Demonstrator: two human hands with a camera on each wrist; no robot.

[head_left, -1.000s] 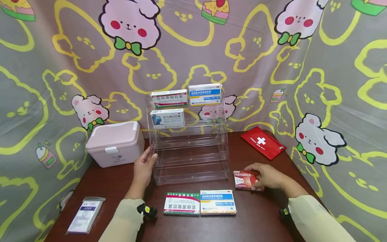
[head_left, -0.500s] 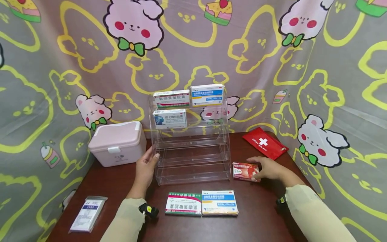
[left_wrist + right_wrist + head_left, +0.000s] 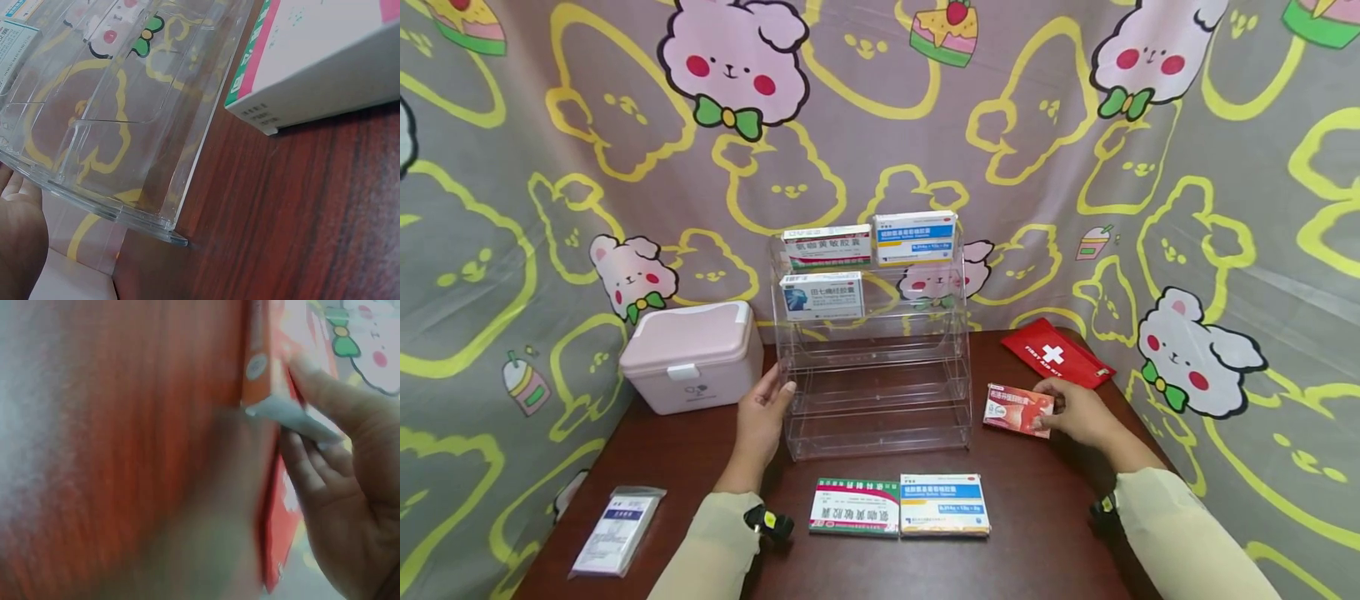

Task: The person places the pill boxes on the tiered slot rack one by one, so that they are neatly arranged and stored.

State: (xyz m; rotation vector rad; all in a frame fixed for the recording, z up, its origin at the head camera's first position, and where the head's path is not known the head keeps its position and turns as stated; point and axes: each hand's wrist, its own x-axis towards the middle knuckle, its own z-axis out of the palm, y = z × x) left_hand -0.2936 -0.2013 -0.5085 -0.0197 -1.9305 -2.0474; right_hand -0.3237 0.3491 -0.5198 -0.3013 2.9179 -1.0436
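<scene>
In the head view my right hand (image 3: 1078,417) pinches a red medicine box (image 3: 1017,410) by its right end, just right of the rack. The right wrist view shows the thumb on one face of that box (image 3: 290,415) and fingers on the other, the box raised off the table. My left hand (image 3: 760,421) holds the left side of a clear tiered display rack (image 3: 880,437), thumb at its edge. The rack's upper tiers bear a white-red-green medicine box (image 3: 826,246), a blue-white box (image 3: 916,239) and, one tier lower, a white box with a blue picture (image 3: 822,297).
Before the rack lie a green-and-red box (image 3: 854,506) and a blue-white box (image 3: 945,505), side by side. A pink lidded case (image 3: 692,358) stands at the left, with a plastic-wrapped white pack (image 3: 617,532) nearer. A red first aid pouch (image 3: 1060,354) lies back right.
The right hand has raised the red medicine box from the table and moved it away from me and slightly right, tilting it. The left hand stays on the rack.
</scene>
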